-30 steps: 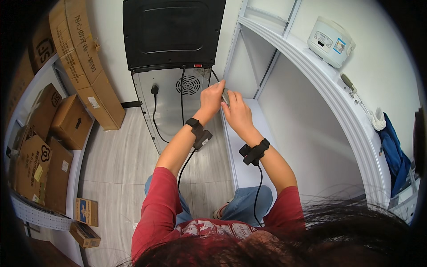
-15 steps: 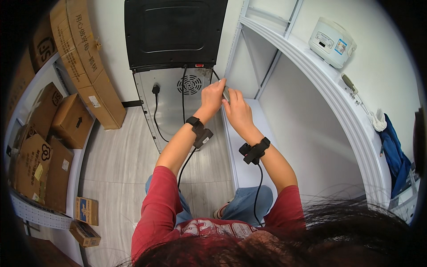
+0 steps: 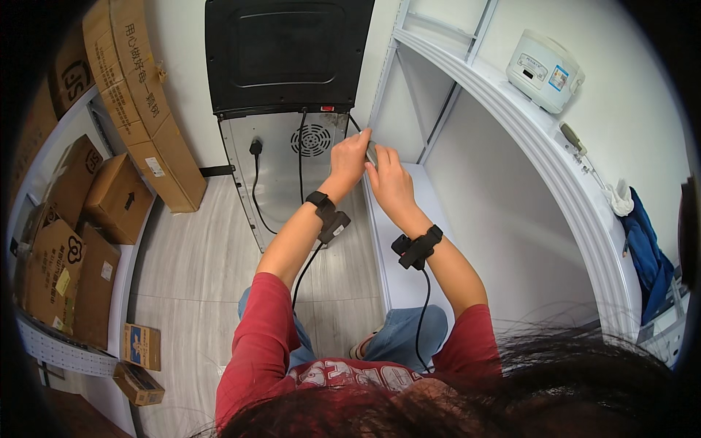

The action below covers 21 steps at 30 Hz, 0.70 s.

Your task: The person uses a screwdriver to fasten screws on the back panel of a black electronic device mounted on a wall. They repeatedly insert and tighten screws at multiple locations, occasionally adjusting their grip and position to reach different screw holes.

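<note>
My left hand (image 3: 347, 162) and my right hand (image 3: 392, 186) meet in front of the back right edge of a tall appliance (image 3: 277, 186). Both are closed around a small, narrow dark-grey object (image 3: 372, 153); the fingers cover most of it, so its kind cannot be made out. A short black cord (image 3: 355, 123) runs from the appliance's edge down to my fingers. On the appliance, a black upper panel (image 3: 286, 58) sits above a metal back with a round vent (image 3: 311, 139), a red switch (image 3: 327, 108) and a plugged-in black power connector (image 3: 255, 146).
A white shelf unit (image 3: 540, 139) curves along my right, bearing a rice cooker (image 3: 544, 71), a screwdriver (image 3: 573, 137) and blue cloth (image 3: 646, 248). Cardboard boxes (image 3: 120, 197) fill the left shelf; a tall carton (image 3: 157, 124) leans by the wall. Small boxes (image 3: 142, 346) lie lower left.
</note>
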Motion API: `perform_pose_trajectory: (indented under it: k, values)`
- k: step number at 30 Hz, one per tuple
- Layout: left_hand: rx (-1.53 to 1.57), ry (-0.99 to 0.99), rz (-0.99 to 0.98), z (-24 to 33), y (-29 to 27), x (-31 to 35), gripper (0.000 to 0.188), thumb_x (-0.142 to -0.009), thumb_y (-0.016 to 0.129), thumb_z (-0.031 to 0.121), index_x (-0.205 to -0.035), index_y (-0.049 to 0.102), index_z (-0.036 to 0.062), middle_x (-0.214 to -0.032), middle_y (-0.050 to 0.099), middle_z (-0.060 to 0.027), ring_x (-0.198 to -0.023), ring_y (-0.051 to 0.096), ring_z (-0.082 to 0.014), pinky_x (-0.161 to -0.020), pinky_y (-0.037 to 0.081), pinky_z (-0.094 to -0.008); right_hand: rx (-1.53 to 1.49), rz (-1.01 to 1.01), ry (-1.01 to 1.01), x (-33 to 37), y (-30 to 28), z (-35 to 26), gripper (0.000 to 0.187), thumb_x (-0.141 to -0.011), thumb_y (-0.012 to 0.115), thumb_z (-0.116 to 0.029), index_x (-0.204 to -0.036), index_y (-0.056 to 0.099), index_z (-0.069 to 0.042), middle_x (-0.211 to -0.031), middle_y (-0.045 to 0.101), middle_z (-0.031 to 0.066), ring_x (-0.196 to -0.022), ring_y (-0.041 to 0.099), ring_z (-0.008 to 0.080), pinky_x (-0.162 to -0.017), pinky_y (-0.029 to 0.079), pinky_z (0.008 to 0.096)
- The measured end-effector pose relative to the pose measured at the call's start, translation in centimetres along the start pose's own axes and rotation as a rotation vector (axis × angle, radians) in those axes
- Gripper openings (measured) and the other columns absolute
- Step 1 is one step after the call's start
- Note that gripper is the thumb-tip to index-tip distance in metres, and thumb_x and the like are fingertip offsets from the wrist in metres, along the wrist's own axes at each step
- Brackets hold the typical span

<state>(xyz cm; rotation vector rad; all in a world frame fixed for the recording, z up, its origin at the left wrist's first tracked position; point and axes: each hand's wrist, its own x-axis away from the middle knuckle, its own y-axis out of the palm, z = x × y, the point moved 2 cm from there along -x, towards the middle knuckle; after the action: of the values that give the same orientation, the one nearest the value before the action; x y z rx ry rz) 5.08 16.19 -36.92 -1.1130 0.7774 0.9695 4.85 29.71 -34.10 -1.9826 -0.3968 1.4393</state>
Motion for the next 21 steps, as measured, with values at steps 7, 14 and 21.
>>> perform_pose_trajectory:
  k: [7,14,21]
  values:
    - [0.022,-0.013,-0.046,-0.13,-0.32,-0.27,0.046,-0.071,0.063,0.006,-0.117,0.059,0.0093,-0.078,0.064,-0.0104,-0.070,0.064,-0.0307,-0.056,0.050,-0.0389,0.097,0.164,-0.217,-0.30,0.17,0.18,0.035,-0.086,0.062,-0.013,-0.118,0.053,0.000,-0.114,0.056,0.0188,-0.083,0.063,0.0389,-0.069,0.053,0.0448]
    - [-0.032,0.053,0.031,-0.05,0.03,-0.03,0.047,-0.070,0.064,0.004,-0.116,0.060,0.0044,-0.075,0.064,-0.0091,-0.069,0.065,-0.0274,-0.056,0.051,-0.0375,0.031,-0.006,0.003,-0.44,0.27,0.34,0.041,-0.082,0.067,-0.017,-0.117,0.054,0.000,-0.109,0.059,0.0183,-0.086,0.063,0.0379,-0.070,0.053,0.0428]
    - [0.006,-0.023,0.046,-0.18,0.02,0.07,0.050,-0.069,0.063,0.005,-0.118,0.061,0.0092,-0.076,0.064,-0.0085,-0.068,0.063,-0.0293,-0.056,0.049,-0.0387,0.018,-0.029,0.048,-0.51,-0.07,-0.12,0.034,-0.085,0.063,-0.013,-0.116,0.054,-0.001,-0.112,0.057,0.0178,-0.088,0.063,0.0367,-0.070,0.053,0.0417]
